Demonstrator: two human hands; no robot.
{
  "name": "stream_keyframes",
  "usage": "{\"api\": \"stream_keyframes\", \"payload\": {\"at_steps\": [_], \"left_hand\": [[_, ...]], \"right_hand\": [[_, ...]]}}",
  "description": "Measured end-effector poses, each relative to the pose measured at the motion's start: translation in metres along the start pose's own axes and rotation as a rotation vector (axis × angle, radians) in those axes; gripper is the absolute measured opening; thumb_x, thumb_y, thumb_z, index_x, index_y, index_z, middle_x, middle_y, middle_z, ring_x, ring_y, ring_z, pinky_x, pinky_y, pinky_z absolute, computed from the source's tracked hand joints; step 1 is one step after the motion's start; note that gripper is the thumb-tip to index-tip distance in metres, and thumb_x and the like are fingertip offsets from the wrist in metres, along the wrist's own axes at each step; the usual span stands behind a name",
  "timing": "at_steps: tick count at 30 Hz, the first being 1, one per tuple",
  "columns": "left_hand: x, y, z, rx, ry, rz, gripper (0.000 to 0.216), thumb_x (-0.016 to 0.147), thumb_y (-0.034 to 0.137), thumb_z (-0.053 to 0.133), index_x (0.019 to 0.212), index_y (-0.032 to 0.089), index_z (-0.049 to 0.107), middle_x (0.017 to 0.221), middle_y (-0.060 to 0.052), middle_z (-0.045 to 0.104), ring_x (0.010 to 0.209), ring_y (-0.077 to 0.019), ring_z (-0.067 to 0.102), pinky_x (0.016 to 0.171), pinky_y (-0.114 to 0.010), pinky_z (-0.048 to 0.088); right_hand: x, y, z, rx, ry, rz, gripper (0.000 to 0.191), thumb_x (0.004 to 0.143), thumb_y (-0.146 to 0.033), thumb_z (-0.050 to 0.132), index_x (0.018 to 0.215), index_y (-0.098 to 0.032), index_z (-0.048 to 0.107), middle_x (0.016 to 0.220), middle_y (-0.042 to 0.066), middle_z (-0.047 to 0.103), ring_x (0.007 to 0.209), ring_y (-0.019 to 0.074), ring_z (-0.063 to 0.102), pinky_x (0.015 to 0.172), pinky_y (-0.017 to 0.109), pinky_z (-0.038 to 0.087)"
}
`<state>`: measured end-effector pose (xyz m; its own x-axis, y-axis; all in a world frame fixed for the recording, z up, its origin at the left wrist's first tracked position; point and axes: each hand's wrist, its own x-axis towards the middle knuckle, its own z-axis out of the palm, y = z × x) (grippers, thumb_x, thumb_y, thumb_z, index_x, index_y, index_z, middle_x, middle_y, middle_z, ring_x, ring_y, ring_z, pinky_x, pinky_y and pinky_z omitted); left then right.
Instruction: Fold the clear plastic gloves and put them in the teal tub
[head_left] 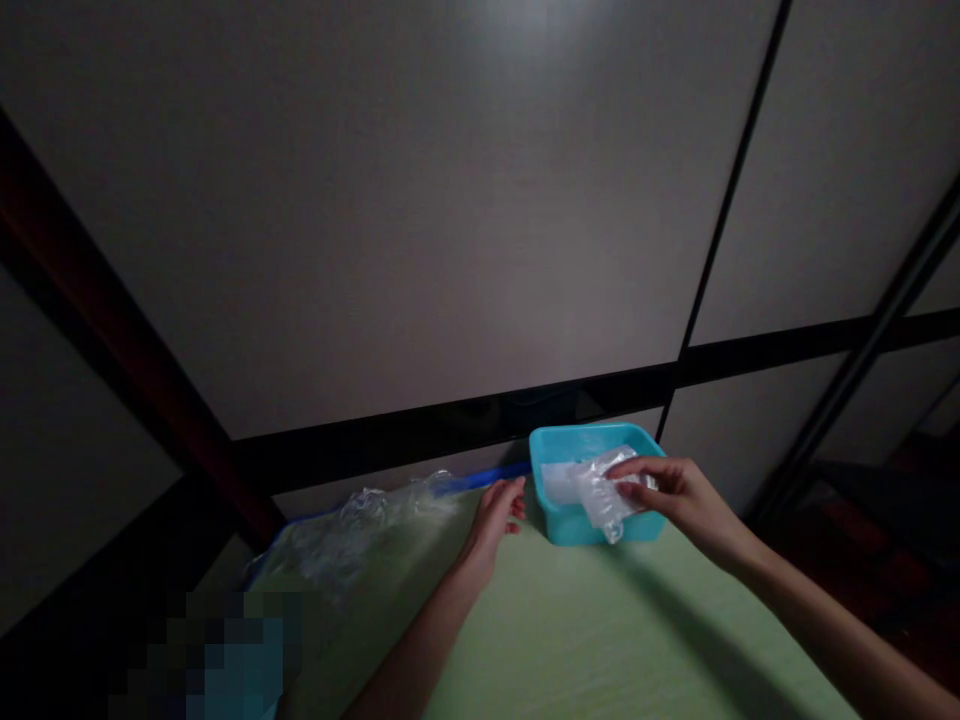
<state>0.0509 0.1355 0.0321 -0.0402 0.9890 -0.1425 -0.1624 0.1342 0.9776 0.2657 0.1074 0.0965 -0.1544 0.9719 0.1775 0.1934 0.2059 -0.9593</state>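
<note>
Over turquoise basin (564, 526): right hand (670, 487) pinching clear plastic (600, 492).

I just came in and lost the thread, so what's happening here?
A person's right hand is pinching some clear plastic over a blue tub, which has something white inside. Their left hand is beside the tub, with nothing visible in it. More crumpled plastic lies to the left on the green surface.
</note>
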Motion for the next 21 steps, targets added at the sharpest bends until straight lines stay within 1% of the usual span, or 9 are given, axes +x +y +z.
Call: {"api": "stream_keyframes", "payload": {"at_steps": [2, 4, 6, 9, 12, 16, 18, 21], "left_hand": [[0.014, -0.004, 0.012, -0.027, 0.002, -0.021, 0.027, 0.057, 0.041, 0.061, 0.062, 0.016, 0.052, 0.055, 0.002, 0.052, 0.052, -0.0112, 0.049, 0.044, -0.019, 0.035], [0.022, -0.009, 0.020, -0.066, 0.004, -0.030, 0.025, 0.057, 0.039, 0.062, 0.062, 0.016, 0.052, 0.056, 0.002, 0.052, 0.053, -0.0115, 0.050, 0.047, -0.020, 0.036], [0.025, -0.012, 0.027, -0.115, 0.019, -0.022, 0.023, 0.057, 0.037, 0.062, 0.062, 0.017, 0.052, 0.057, 0.003, 0.053, 0.055, -0.0114, 0.051, 0.051, -0.020, 0.038], [0.023, -0.014, 0.034, -0.183, 0.049, -0.003, 0.022, 0.058, 0.036, 0.061, 0.066, 0.017, 0.052, 0.061, 0.003, 0.055, 0.061, -0.0117, 0.053, 0.056, -0.020, 0.040], [0.012, -0.016, 0.037, -0.226, 0.063, 0.016, 0.025, 0.060, 0.037, 0.061, 0.074, 0.017, 0.054, 0.070, 0.001, 0.058, 0.069, -0.0132, 0.055, 0.062, -0.021, 0.041], [-0.010, -0.017, 0.031, -0.245, 0.050, 0.059, 0.029, 0.062, 0.037, 0.062, 0.081, 0.017, 0.055, 0.081, -0.001, 0.059, 0.079, -0.0154, 0.054, 0.070, -0.022, 0.041], [-0.022, -0.016, 0.024, -0.236, 0.024, 0.094, 0.027, 0.064, 0.037, 0.062, 0.080, 0.017, 0.056, 0.079, -0.001, 0.057, 0.078, -0.0150, 0.053, 0.069, -0.022, 0.040], [-0.040, -0.015, 0.014, -0.218, -0.005, 0.159, 0.021, 0.068, 0.037, 0.060, 0.073, 0.017, 0.054, 0.071, 0.002, 0.052, 0.069, -0.0115, 0.049, 0.064, -0.019, 0.039]], "right_hand": [[0.017, 0.004, -0.013, -0.048, -0.006, 0.055, 0.025, 0.059, -0.034, 0.065, 0.076, -0.015, 0.066, 0.073, 0.004, 0.064, 0.057, 0.0133, 0.056, 0.053, 0.025, 0.047], [0.031, 0.012, -0.020, -0.085, -0.013, 0.084, 0.026, 0.057, -0.033, 0.065, 0.074, -0.014, 0.065, 0.071, 0.003, 0.063, 0.054, 0.0117, 0.054, 0.051, 0.025, 0.047], [0.041, 0.021, -0.022, -0.112, -0.022, 0.095, 0.024, 0.056, -0.032, 0.065, 0.073, -0.014, 0.065, 0.071, 0.002, 0.062, 0.053, 0.0108, 0.054, 0.051, 0.024, 0.048], [0.050, 0.032, -0.023, -0.150, -0.037, 0.086, 0.022, 0.058, -0.031, 0.063, 0.072, -0.014, 0.064, 0.074, 0.003, 0.062, 0.055, 0.0110, 0.054, 0.051, 0.024, 0.048], [0.052, 0.035, -0.024, -0.231, -0.046, 0.013, 0.019, 0.064, -0.030, 0.058, 0.074, -0.014, 0.063, 0.074, 0.003, 0.062, 0.056, 0.0127, 0.055, 0.052, 0.026, 0.048], [0.043, 0.022, -0.028, -0.478, -0.052, -0.141, 0.014, 0.068, -0.022, 0.053, 0.074, -0.016, 0.064, 0.075, 0.004, 0.064, 0.067, 0.0176, 0.058, 0.059, 0.028, 0.047], [0.036, 0.011, -0.029, -0.587, -0.057, -0.183, 0.015, 0.067, -0.018, 0.052, 0.075, -0.018, 0.064, 0.075, 0.003, 0.065, 0.067, 0.0179, 0.059, 0.059, 0.028, 0.046], [0.022, -0.004, -0.026, -0.696, -0.077, -0.210, 0.019, 0.066, -0.015, 0.051, 0.080, -0.019, 0.064, 0.075, 0.002, 0.065, 0.060, 0.0161, 0.058, 0.057, 0.027, 0.044]]}}
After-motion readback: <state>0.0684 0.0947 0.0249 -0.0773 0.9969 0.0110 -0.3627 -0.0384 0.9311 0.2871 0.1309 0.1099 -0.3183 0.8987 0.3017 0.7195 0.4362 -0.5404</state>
